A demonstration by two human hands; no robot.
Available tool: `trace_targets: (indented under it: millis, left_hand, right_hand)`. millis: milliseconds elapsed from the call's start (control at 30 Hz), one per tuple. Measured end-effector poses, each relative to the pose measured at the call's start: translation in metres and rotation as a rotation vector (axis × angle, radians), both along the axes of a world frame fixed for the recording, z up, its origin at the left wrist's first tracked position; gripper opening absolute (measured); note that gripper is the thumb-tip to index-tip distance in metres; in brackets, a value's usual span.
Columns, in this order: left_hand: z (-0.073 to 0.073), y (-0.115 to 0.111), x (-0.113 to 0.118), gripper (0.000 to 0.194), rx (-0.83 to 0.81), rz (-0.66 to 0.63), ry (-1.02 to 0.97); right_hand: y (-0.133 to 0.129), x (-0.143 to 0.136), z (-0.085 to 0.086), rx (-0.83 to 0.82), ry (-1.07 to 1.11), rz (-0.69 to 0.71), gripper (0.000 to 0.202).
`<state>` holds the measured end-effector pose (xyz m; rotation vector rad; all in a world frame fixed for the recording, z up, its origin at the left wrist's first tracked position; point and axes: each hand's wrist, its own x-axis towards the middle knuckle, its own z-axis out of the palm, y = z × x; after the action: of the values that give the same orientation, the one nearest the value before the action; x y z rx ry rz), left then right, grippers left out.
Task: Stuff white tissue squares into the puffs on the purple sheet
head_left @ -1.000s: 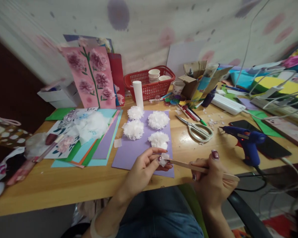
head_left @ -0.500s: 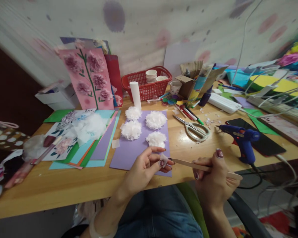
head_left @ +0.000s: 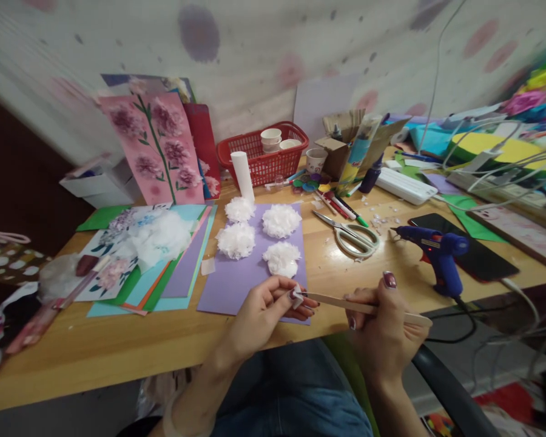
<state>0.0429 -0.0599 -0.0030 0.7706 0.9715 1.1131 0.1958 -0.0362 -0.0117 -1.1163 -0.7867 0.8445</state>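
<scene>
Between the thumb and fingers of my left hand (head_left: 270, 306) is a small piece of white tissue paper (head_left: 296, 295). My right hand (head_left: 382, 325) grips a flat wooden stick (head_left: 341, 303), its dark, thin tip pointing left and meeting the tissue piece. Both hands hover over the table's front edge. Behind them, a purple sheet (head_left: 236, 291) carries several ruffled white paper flowers, the nearest being one white flower (head_left: 282, 260) just beyond my left fingers. Whether the stick's tip is stuck to the tissue, I cannot tell.
Scissors (head_left: 357, 240) and a blue glue gun (head_left: 437, 246) lie to the right, near a black phone (head_left: 473, 249). Coloured papers and a white tissue heap (head_left: 159, 233) are at left. A red basket (head_left: 273, 164) with paper cups and a white roll (head_left: 242, 176) stand behind.
The view has shifted slightly. The stick's tip and the tissue piece stay together in front of my left fingers, and the tissue looks more folded about the tip.
</scene>
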Motion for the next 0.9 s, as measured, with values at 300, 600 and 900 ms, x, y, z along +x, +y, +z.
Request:
trace_targets:
  millis: [300, 600, 900]
  left_hand:
    - [-0.003, -0.002, 0.004, 0.042, 0.008, -0.001, -0.06]
    - [0.008, -0.005, 0.004, 0.042, 0.004, 0.013, 0.064]
    - [0.03, 0.005, -0.029, 0.02, 0.151, 0.163, 0.571]
  right_hand:
    - [-0.002, 0.001, 0.001, 0.012, -0.049, -0.014, 0.055]
    - [-0.003, 0.003, 0.0, 0.035, 0.022, 0.004, 0.05]
    - [0.038, 0.025, -0.001, 0.05, -0.195, 0.083, 0.052]
